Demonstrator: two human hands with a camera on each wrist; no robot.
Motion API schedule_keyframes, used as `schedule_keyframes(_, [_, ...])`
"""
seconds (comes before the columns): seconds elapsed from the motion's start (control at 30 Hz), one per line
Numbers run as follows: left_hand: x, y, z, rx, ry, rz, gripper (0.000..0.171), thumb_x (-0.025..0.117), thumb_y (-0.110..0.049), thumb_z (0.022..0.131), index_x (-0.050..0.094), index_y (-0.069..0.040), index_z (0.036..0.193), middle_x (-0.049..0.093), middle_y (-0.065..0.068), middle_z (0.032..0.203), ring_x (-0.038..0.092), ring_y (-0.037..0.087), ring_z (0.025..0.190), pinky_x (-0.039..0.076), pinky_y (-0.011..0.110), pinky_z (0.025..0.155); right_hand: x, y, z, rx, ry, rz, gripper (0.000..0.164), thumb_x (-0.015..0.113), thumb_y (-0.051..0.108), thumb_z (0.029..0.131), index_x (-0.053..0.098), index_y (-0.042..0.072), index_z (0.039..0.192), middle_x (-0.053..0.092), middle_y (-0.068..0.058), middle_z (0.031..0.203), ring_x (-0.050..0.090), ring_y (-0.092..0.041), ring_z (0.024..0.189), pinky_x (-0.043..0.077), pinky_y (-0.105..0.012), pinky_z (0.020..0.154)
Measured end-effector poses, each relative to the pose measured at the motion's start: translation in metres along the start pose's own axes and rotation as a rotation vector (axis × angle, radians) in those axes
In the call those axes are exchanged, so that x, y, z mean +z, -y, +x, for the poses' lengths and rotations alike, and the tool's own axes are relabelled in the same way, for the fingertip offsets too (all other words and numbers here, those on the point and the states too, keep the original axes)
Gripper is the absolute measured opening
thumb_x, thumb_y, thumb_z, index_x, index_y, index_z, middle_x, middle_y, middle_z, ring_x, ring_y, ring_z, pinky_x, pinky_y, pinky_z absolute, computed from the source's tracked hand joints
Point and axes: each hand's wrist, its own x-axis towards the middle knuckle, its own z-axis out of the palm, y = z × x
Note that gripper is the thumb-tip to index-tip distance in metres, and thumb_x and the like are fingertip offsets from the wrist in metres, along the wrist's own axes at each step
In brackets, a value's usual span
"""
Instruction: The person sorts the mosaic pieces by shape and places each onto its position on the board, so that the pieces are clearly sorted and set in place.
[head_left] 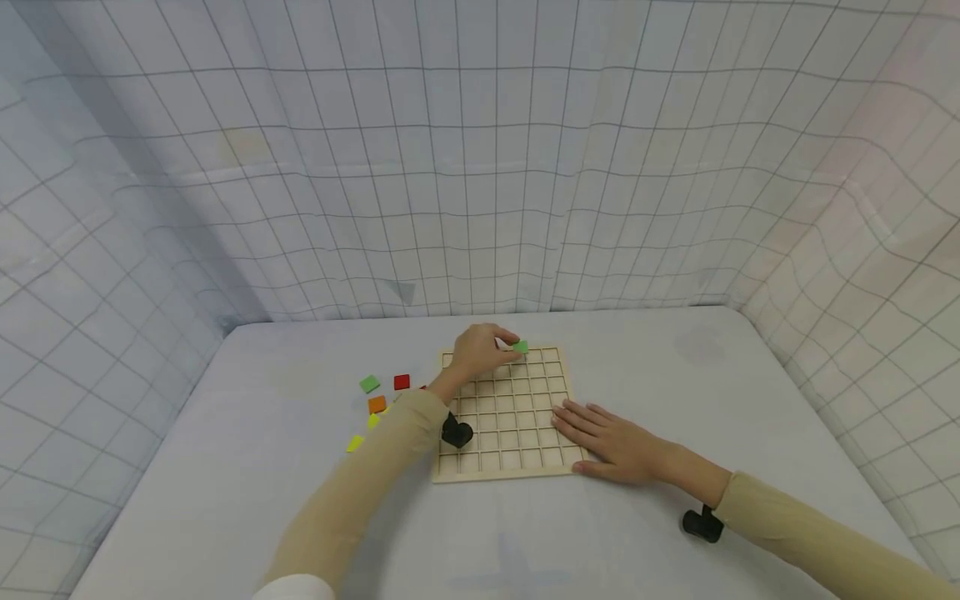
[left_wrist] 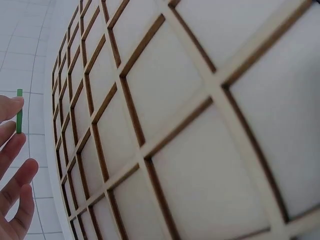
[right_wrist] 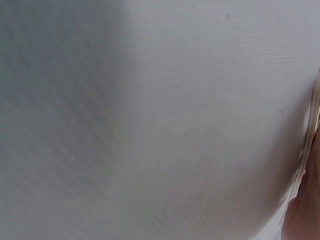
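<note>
A wooden grid board (head_left: pixel 500 477) with square cells lies on the white table. Over its far edge, my left hand (head_left: pixel 478 350) pinches a thin green square tile (head_left: pixel 521 347) between thumb and fingers. In the left wrist view the green tile (left_wrist: pixel 19 111) appears edge-on at the fingertips, with the other fingers loosely bent and the board's cells (left_wrist: pixel 175 125) filling much of the picture. My right hand (head_left: pixel 618 443) rests flat with spread fingers on the board's near right edge. The right wrist view catches only part of that hand (right_wrist: pixel 305 205) beside the board's edge (right_wrist: pixel 311 115).
Left of the board lie loose tiles: a green one (head_left: pixel 370 383), a red one (head_left: pixel 402 382), an orange one (head_left: pixel 377 404) and yellow ones (head_left: pixel 356 443), some partly behind the left forearm. A white grid-patterned curtain (head_left: pixel 495 167) surrounds the table on the far side and both flanks.
</note>
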Motion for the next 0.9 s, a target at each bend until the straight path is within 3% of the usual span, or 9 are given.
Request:
schedule_keyframes(0.13, [0.006, -0.009, 0.004, -0.014, 0.013, -0.016, 0.029, 0.073, -0.033, 0.082, 0.075, -0.018, 0.108, 0.073, -0.001, 0.104, 0.067, 0.012, 0.076, 0.047, 0.020, 0.056, -0.001, 0.000, -0.001, 0.001, -0.009, -0.004, 0.068, 0.041, 0.046, 0.101, 0.022, 0.008, 0.153, 0.022, -0.011, 0.160, 0.022, -0.031, 0.146, -0.010, -0.025, 0.119])
schedule_keyframes(0.33, [0.016, -0.016, 0.008, -0.023, 0.010, -0.018, 0.030, 0.072, -0.034, 0.083, 0.075, -0.018, 0.108, 0.072, -0.001, 0.105, 0.068, 0.012, 0.079, 0.048, 0.021, 0.059, -0.002, 0.000, 0.000, -0.002, -0.014, -0.017, 0.067, 0.040, 0.046, 0.101, 0.023, 0.008, 0.153, 0.023, -0.011, 0.160, 0.023, -0.031, 0.146, 0.021, -0.044, 0.117])
schedule_keyframes(0.4, [0.020, -0.017, 0.009, -0.026, 0.010, -0.014, 0.030, 0.072, -0.035, 0.083, 0.075, -0.019, 0.108, 0.072, -0.002, 0.106, 0.068, 0.012, 0.080, 0.049, 0.021, 0.060, -0.002, 0.000, 0.000, -0.007, -0.009, -0.028, 0.068, 0.040, 0.047, 0.101, 0.023, 0.008, 0.153, 0.022, -0.012, 0.160, 0.023, -0.032, 0.146, 0.026, -0.047, 0.114])
schedule_keyframes(0.9, [0.037, -0.016, 0.018, -0.061, 0.007, -0.031, 0.029, 0.069, -0.036, 0.086, 0.075, -0.018, 0.108, 0.072, 0.000, 0.108, 0.068, 0.017, 0.096, 0.054, 0.033, 0.077, -0.007, 0.002, 0.002, 0.021, 0.042, 0.009, 0.068, 0.041, 0.046, 0.100, 0.022, 0.007, 0.153, 0.020, -0.012, 0.160, 0.019, -0.033, 0.147, 0.025, -0.052, 0.114])
